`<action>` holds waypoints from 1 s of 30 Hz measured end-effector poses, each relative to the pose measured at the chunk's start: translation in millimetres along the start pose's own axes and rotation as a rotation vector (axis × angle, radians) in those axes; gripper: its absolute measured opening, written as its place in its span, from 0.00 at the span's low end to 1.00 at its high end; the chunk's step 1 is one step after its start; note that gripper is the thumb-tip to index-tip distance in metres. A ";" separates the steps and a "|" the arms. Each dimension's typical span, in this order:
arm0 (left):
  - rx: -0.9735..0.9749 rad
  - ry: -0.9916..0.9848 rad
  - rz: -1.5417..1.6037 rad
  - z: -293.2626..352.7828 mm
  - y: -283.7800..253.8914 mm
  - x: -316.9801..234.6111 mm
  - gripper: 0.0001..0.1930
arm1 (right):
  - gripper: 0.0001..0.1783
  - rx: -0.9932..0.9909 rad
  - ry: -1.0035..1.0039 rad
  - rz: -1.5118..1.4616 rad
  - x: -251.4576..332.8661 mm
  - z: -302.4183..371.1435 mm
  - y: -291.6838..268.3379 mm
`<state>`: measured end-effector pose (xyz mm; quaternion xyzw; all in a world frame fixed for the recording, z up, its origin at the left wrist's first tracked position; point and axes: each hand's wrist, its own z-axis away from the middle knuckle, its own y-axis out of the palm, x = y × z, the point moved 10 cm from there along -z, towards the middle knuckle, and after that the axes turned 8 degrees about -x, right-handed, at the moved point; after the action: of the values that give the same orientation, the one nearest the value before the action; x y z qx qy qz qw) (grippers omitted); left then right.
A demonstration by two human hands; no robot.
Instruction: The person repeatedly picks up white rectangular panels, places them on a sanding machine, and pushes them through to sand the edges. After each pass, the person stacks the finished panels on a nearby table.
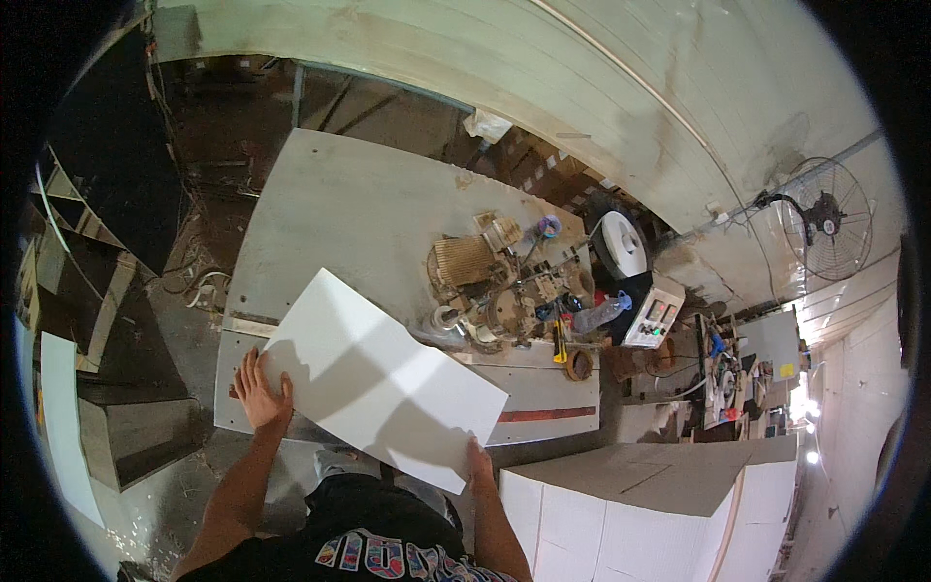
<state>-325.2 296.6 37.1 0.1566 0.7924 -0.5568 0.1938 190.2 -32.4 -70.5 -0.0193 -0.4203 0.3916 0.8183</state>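
Note:
A white panel (388,369) with a curved step in its far edge lies at a slant over the near part of the grey worktable (359,213). My left hand (260,393) is open at the panel's left end, its fingers spread and the thumb by the edge. At the near right corner, my right hand (478,463) grips the panel's edge, with most of its fingers hidden. Beyond the panel stands a dusty machine (504,291) with a ribbed motor. Shadows fall across the white surface.
Right of the machine are a clear plastic bottle (601,312), a control box (655,315) and a white reel (624,244). Stacked white panels (611,533) stand at the near right. A wooden box-like piece (141,436) sits left on the floor. A fan (824,215) hangs on the wall.

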 end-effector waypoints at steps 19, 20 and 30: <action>-0.006 0.061 -0.077 -5.5 13.1 -9.8 0.35 | 0.49 0.148 0.013 -0.104 -31.3 -33.6 4.8; -0.004 0.062 -0.070 -4.0 14.8 -11.1 0.35 | 0.50 0.148 -0.009 -0.096 -29.9 -34.9 4.6; 0.165 0.000 0.026 6.3 25.4 -27.3 0.40 | 0.44 0.129 -0.036 -0.248 8.9 -5.2 -2.0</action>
<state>-288.7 298.1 27.5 0.1824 0.7418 -0.6176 0.1874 198.1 -26.4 -67.2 0.0927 -0.4078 0.3138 0.8524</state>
